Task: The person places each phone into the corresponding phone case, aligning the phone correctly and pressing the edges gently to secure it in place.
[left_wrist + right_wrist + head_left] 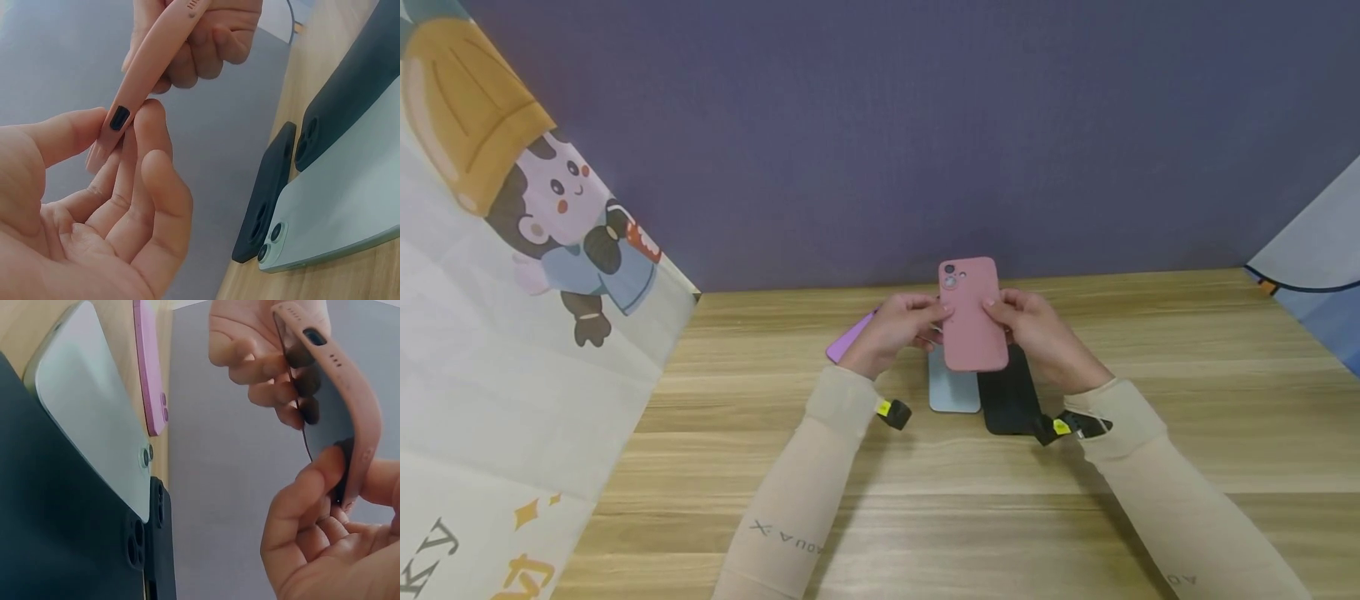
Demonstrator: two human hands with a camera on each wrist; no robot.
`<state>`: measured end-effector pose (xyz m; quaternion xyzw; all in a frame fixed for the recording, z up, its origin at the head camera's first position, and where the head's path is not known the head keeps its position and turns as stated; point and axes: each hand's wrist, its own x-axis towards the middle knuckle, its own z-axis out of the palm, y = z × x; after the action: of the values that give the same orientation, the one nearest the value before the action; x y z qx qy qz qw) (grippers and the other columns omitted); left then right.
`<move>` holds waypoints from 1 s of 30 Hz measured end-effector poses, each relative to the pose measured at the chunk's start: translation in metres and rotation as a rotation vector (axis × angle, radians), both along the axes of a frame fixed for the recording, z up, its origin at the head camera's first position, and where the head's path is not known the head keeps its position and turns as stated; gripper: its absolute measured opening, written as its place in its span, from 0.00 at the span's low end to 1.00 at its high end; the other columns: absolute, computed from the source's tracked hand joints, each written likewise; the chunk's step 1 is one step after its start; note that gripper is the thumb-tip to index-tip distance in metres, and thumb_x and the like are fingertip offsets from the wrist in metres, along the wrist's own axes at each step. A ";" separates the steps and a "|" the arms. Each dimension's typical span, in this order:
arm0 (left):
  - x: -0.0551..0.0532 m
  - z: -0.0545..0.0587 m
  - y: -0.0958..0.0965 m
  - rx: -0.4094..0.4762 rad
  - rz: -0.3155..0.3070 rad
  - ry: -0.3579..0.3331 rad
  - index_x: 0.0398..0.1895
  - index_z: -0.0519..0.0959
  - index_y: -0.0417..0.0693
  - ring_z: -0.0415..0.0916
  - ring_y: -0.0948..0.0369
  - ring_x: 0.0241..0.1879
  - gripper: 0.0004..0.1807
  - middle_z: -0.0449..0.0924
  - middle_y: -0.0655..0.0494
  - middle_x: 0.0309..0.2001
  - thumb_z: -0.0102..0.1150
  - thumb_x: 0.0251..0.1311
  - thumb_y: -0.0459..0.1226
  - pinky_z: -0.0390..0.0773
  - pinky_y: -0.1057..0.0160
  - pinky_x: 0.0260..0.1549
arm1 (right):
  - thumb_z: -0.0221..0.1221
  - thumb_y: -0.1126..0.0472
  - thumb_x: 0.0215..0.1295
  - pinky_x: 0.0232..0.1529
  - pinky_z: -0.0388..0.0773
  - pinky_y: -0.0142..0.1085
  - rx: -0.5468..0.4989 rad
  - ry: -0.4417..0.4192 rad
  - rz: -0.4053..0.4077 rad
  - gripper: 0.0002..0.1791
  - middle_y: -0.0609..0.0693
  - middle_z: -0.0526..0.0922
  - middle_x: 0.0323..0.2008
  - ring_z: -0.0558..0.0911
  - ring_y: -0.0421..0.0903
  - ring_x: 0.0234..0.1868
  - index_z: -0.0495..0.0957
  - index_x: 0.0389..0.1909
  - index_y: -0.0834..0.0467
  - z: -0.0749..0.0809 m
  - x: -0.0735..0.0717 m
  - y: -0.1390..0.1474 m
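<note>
Both hands hold a phone in a pink case (976,325) above the table, with its camera side toward the head view. On the left edge, my left hand (898,325) pinches it between thumb and fingers. My right hand (1037,333) grips the opposite edge, thumb on the back and fingers on the screen side. In the right wrist view the dark glossy screen (331,412) reflects fingers, and the case edge bows outward from it near the right fingertips. Beneath, a pale mint phone (953,392) and a large black phone or case (1009,400) lie side by side.
A purple phone or case (847,337) lies left, partly behind the left hand. Another dark phone or case (269,187) lies by the mint one. A dark blue panel (880,150) rises behind the wooden table (925,517). Printed cloth (580,417) hangs left.
</note>
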<state>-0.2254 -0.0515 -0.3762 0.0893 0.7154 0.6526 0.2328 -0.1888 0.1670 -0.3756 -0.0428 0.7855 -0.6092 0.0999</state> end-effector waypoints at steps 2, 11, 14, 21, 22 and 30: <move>0.000 0.000 -0.001 0.002 0.006 -0.002 0.52 0.83 0.39 0.83 0.64 0.29 0.14 0.83 0.57 0.35 0.59 0.73 0.40 0.81 0.66 0.31 | 0.44 0.51 0.83 0.45 0.80 0.31 0.001 -0.006 -0.014 0.26 0.48 0.78 0.46 0.79 0.37 0.43 0.67 0.65 0.70 0.001 0.000 0.003; -0.002 -0.002 -0.005 0.010 0.035 -0.013 0.53 0.83 0.43 0.84 0.63 0.29 0.13 0.83 0.51 0.36 0.61 0.72 0.41 0.83 0.59 0.37 | 0.45 0.48 0.82 0.44 0.79 0.27 -0.013 0.001 -0.082 0.27 0.39 0.77 0.41 0.78 0.34 0.41 0.67 0.65 0.68 0.004 -0.007 0.025; -0.002 -0.001 -0.006 0.010 0.045 -0.013 0.53 0.83 0.44 0.84 0.62 0.30 0.14 0.83 0.51 0.36 0.61 0.72 0.41 0.83 0.58 0.38 | 0.45 0.47 0.82 0.44 0.79 0.27 -0.003 0.001 -0.096 0.27 0.39 0.76 0.41 0.77 0.35 0.42 0.67 0.64 0.67 0.003 -0.010 0.032; -0.003 -0.002 -0.008 0.005 0.053 -0.004 0.52 0.84 0.44 0.83 0.62 0.30 0.13 0.82 0.44 0.40 0.62 0.71 0.41 0.83 0.59 0.38 | 0.44 0.46 0.82 0.40 0.77 0.29 -0.001 0.003 -0.117 0.21 0.39 0.73 0.37 0.74 0.36 0.38 0.68 0.53 0.61 0.000 -0.016 0.049; -0.003 -0.002 -0.009 0.006 0.052 -0.004 0.52 0.84 0.44 0.83 0.62 0.30 0.13 0.82 0.45 0.40 0.62 0.71 0.41 0.83 0.61 0.36 | 0.44 0.46 0.82 0.40 0.76 0.30 -0.005 0.001 -0.120 0.21 0.38 0.73 0.36 0.73 0.36 0.38 0.68 0.52 0.61 -0.001 -0.017 0.051; -0.006 -0.004 -0.010 0.005 0.058 -0.016 0.52 0.83 0.44 0.83 0.62 0.29 0.13 0.83 0.54 0.34 0.61 0.71 0.41 0.82 0.46 0.51 | 0.42 0.46 0.82 0.38 0.77 0.29 -0.010 -0.020 -0.151 0.23 0.34 0.75 0.34 0.75 0.32 0.36 0.69 0.57 0.62 -0.013 -0.025 0.070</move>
<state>-0.2310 -0.0617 -0.3798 0.0638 0.7142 0.6616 0.2193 -0.2138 0.2370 -0.3883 0.0224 0.7825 -0.6191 0.0615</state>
